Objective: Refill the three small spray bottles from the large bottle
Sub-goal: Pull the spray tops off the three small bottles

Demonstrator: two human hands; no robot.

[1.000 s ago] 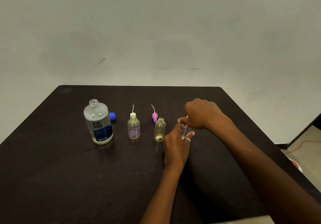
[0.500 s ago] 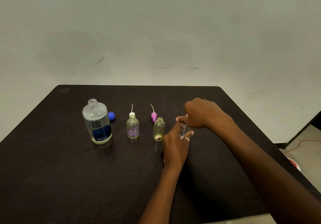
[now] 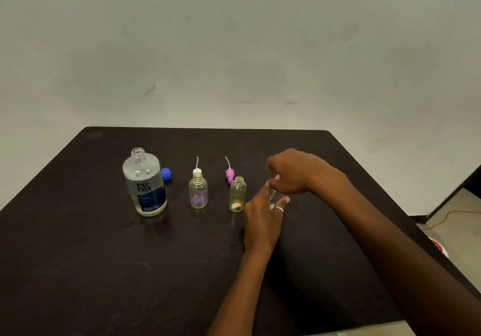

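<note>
Left hand [image 3: 263,218] grips the small bottle [image 3: 273,197], right of the large bottle [image 3: 145,184]; right hand [image 3: 294,174] pinches its top. A jerky twist could topple it.

Our large bottle [image 3: 144,182] stands uncapped at left; the first small bottle [image 3: 198,192] and second small bottle [image 3: 237,195] stand open beside it; the third small bottle [image 3: 273,197] is mostly hidden.

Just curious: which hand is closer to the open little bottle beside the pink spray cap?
Left. The left hand sits just right of that small bottle, gripping a third bottle; the right hand is farther right, over the third bottle's top.
</note>
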